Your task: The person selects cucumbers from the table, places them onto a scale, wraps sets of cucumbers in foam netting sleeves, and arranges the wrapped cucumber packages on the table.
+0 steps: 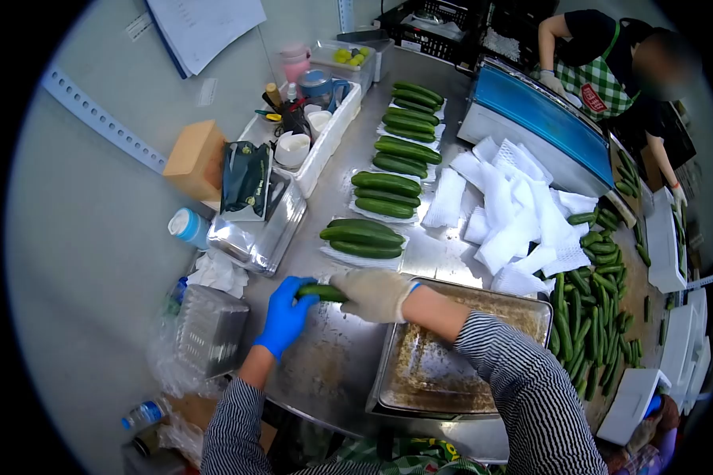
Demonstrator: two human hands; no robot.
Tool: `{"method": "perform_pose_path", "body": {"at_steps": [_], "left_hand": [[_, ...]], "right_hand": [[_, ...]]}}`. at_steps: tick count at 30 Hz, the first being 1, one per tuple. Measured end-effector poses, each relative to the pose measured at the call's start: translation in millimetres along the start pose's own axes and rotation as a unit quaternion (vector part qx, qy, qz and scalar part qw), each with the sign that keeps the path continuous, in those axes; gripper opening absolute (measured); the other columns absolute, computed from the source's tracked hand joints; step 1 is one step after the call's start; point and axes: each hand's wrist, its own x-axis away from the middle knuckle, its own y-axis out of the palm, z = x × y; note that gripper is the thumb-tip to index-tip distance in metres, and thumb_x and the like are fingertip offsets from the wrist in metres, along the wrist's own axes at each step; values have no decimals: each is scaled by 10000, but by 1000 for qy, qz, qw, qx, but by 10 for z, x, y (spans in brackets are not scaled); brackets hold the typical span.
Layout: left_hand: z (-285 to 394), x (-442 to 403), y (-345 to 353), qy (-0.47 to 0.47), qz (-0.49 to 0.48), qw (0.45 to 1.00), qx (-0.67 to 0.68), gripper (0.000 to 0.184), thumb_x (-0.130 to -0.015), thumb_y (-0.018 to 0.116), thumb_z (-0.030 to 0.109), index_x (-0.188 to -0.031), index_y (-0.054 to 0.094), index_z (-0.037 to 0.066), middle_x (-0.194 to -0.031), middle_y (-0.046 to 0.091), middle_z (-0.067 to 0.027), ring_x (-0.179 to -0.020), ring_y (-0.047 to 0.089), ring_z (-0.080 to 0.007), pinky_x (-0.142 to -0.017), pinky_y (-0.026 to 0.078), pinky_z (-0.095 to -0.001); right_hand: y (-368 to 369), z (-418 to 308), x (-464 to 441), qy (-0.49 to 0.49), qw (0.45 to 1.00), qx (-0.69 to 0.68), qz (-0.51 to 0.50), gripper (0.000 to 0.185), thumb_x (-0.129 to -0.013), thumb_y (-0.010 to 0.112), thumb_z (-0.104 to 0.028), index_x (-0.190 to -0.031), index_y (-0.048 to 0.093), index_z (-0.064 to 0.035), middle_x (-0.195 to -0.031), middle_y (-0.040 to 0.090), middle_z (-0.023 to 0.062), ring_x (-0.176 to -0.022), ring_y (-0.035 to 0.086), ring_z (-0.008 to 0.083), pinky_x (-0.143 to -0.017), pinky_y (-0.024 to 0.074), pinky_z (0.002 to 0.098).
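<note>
my feed: cucumber (322,293) lies crosswise, left hand (284,313) has fingers wrapped round left end, right hand (372,294) covers other, can't tell its grip tbh

Tabletop (297,255): metal, semi-gloss, smudged. Tray (444,360): shiny metal w/ patchy brownish residue. L hand (287,313), gloved: smooth, rubbery-lkg; R hand (372,294), gloved: matt knit cloth. Held cuke (322,293): smooth, semi-gloss skin. Netting (503,206): matt, rough foam mesh. Clear box (211,328): glossy plastic.
</note>
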Motion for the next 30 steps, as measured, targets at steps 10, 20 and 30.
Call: {"method": "perform_pose_path", "body": {"at_steps": [10,20,30], "left_hand": [[112,-867,583,153,131,937,-287,437,-873,673,112,-1301,590,87,-1305,547,-125,-1103,558,-305,-951,436,-407],[-400,-1136,472,190,-25,938,-289,454,-793,718,109,-1236,619,111,-1196,582,-110,-1134,533,-304,-968,397,-435],[-581,-675,338,261,58,928,-258,497,-711,736,6,-1191,642,97,-1217,613,-100,-1105,559,-322,-963,452,-423]], "right_hand": [[-570,701,258,215,910,-247,256,609,-905,619,-348,-1351,497,49,-1183,641,259,-1106,632,334,-967,473,357],[-491,1117,86,139,934,-262,200,575,-846,650,-194,-1359,515,27,-1319,588,236,-1240,562,326,-1067,415,348],[-277,954,-158,122,979,8,164,454,-847,669,-228,-1255,602,-39,-1220,572,234,-1128,567,396,-993,468,428]]}}
